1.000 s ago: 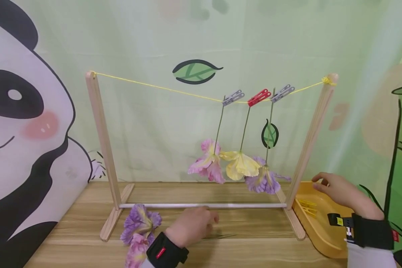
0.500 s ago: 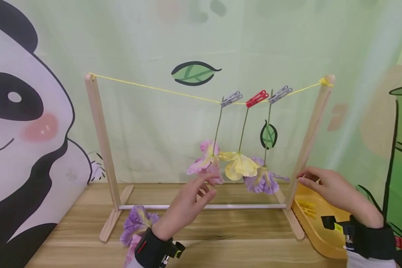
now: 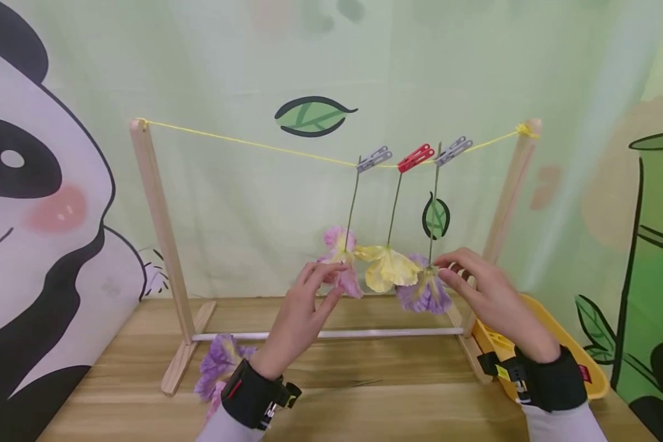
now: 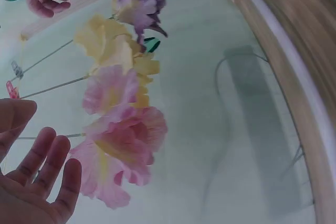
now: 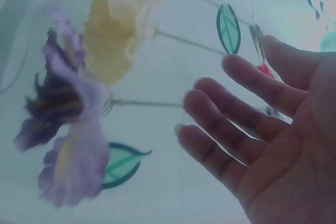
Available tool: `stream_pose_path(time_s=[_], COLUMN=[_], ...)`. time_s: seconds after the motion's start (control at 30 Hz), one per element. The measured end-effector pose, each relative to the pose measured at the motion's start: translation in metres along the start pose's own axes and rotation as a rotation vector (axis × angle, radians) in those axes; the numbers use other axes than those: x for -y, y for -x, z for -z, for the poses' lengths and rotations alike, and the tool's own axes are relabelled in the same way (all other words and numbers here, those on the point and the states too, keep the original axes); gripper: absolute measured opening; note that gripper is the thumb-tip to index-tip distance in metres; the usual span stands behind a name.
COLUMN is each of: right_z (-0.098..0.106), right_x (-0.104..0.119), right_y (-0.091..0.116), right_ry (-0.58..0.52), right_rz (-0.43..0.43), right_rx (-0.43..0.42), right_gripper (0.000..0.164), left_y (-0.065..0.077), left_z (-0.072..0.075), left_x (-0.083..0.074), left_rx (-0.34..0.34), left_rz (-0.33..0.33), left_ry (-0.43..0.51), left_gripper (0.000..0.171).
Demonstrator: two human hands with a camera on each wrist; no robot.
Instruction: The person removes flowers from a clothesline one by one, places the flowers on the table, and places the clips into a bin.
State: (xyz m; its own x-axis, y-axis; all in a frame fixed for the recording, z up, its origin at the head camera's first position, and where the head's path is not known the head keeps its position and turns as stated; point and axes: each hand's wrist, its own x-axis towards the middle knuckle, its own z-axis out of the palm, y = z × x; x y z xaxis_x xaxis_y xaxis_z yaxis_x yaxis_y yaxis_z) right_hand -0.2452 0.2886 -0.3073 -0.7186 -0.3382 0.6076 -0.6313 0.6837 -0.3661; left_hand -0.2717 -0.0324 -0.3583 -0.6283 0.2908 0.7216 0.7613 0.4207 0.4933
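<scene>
Three artificial flowers hang heads down from a yellow string (image 3: 243, 140): a pink one (image 4: 126, 150), a yellow one (image 3: 389, 270) and a purple one (image 3: 424, 298). A grey clothespin (image 3: 374, 159), a red clothespin (image 3: 416, 158) and another grey clothespin (image 3: 454, 151) clip their stems to the string. My left hand (image 3: 304, 310) is raised beside the pink flower, overlapping its petals in the head view; the left wrist view shows its fingers spread and holding nothing. Beside the purple flower's stem base is my right hand (image 3: 483, 298), its fingers loosely extended in the right wrist view.
Two wooden posts (image 3: 162, 233) with a white crossbar (image 3: 364, 334) carry the string. On the table, a purple flower (image 3: 217, 368) and a pink flower (image 3: 215, 399) lie at the left, stems pointing right. A yellow tray (image 3: 599, 383) with yellow clothespins stands right, partly behind my right arm.
My left hand has risen from the table to the hanging pink flower. My right hand has moved left from over the tray to the purple flower. The view has shifted slightly.
</scene>
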Motion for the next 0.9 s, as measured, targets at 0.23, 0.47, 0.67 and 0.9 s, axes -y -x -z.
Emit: stream_pose_path(time_s=[0.23,0.47,0.67,0.9], right_z=[0.010,0.033,0.040,0.039], right_x=[0.016,0.033,0.041,0.051], right_y=[-0.038,-0.082,-0.118,-0.150], right_ry=[-0.013,0.076,0.170,0.249], right_rz=[0.126,0.197,0.241,0.209], right_rx=[-0.104,-0.179,-0.170,-0.084], right_gripper=[0.017,0.022,0.034,0.043], left_y=[-0.026,-0.068,-0.101,-0.116], left_z=[0.008,0.022,0.016,0.005], left_x=[-0.010,-0.023,-0.026,-0.023], left_rx=[-0.077,-0.090,-0.035,-0.005], left_rz=[0.022,0.045,0.156,0.200], left_ry=[-0.017,-0.097,-0.009,0.002], left_gripper=[0.025,0.029,0.051,0.060])
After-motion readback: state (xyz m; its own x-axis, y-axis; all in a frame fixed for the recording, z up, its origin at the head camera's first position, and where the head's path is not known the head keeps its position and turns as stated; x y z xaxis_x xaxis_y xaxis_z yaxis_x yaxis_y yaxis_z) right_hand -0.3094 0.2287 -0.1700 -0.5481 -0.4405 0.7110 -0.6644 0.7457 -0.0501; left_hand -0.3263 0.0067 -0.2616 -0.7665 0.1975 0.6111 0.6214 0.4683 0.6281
